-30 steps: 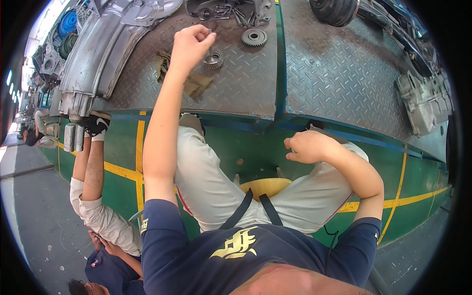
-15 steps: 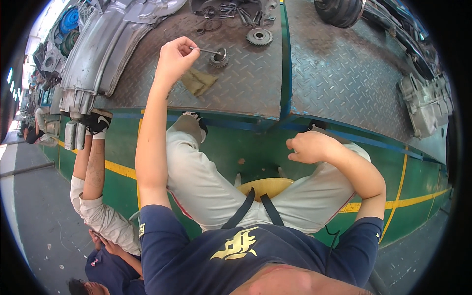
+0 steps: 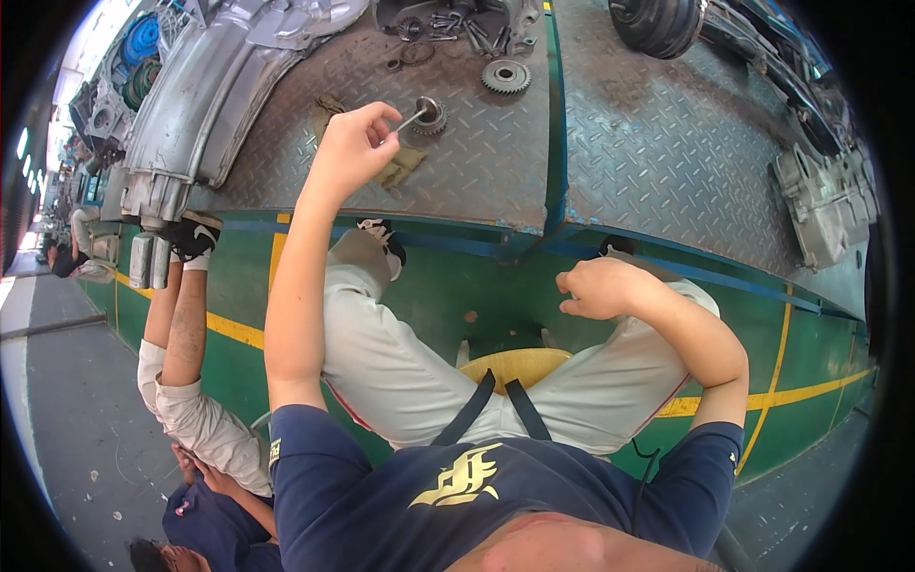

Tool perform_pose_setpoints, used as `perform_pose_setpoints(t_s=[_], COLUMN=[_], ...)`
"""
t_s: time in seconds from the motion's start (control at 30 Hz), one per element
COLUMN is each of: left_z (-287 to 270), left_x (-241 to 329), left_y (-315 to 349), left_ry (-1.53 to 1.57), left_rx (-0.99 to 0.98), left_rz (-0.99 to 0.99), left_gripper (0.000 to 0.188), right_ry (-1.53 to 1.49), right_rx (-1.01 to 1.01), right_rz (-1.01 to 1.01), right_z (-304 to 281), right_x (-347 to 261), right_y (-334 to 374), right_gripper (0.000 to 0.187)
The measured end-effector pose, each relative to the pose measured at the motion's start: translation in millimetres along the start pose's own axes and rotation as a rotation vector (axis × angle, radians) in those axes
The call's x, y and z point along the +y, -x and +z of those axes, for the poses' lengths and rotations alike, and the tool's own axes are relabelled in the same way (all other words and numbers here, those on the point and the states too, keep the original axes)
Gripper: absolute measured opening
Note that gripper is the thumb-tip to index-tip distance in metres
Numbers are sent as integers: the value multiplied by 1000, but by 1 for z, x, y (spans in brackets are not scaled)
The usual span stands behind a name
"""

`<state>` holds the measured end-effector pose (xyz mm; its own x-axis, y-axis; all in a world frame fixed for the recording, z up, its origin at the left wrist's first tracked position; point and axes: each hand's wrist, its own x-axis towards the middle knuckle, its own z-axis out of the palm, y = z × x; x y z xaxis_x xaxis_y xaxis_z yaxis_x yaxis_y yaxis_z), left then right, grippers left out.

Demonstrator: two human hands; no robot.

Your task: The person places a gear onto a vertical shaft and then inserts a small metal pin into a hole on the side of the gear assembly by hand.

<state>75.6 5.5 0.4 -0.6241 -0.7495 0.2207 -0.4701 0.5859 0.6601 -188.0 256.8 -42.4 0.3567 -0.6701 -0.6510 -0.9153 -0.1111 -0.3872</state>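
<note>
My left hand (image 3: 355,151) pinches the stem of a metal engine valve (image 3: 412,118) over the steel plate table. The valve's round head (image 3: 427,108) is over a small gear (image 3: 435,122) lying on the table; I cannot tell whether they touch. Under and beside that hand lies a tan cloth (image 3: 402,166), partly covered by it. My right hand (image 3: 602,288) rests by my right knee with its fingers curled, and no object shows in it.
A larger gear (image 3: 506,76) lies farther back, near several bolts (image 3: 477,34). A long silver gearbox casing (image 3: 205,91) stands at the left, and a metal housing (image 3: 827,200) at the right. Another person (image 3: 205,419) sits to my left. A gap (image 3: 553,133) divides the table plates.
My left hand has come nearer to me and slightly right, tilting the valve's stem. More of the cloth shows beyond the hand. My right hand stays put.
</note>
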Motion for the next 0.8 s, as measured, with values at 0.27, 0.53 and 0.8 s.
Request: perform_pose_setpoints(t_s=[0.27,0.53,0.8], left_z=[5,19,35], left_x=[11,22,28], left_y=[-2,-13,-38], left_ry=[-79,-152,-154], left_rx=[-56,-97,27], left_rz=[138,269,330], left_gripper=[21,13,15], right_ry=[-6,3,44], right_rx=[8,15,-31], right_rz=[0,-33,-9], right_z=[0,0,-9], right_x=[0,2,-7], right_y=[1,3,0], right_gripper=[33,34,39])
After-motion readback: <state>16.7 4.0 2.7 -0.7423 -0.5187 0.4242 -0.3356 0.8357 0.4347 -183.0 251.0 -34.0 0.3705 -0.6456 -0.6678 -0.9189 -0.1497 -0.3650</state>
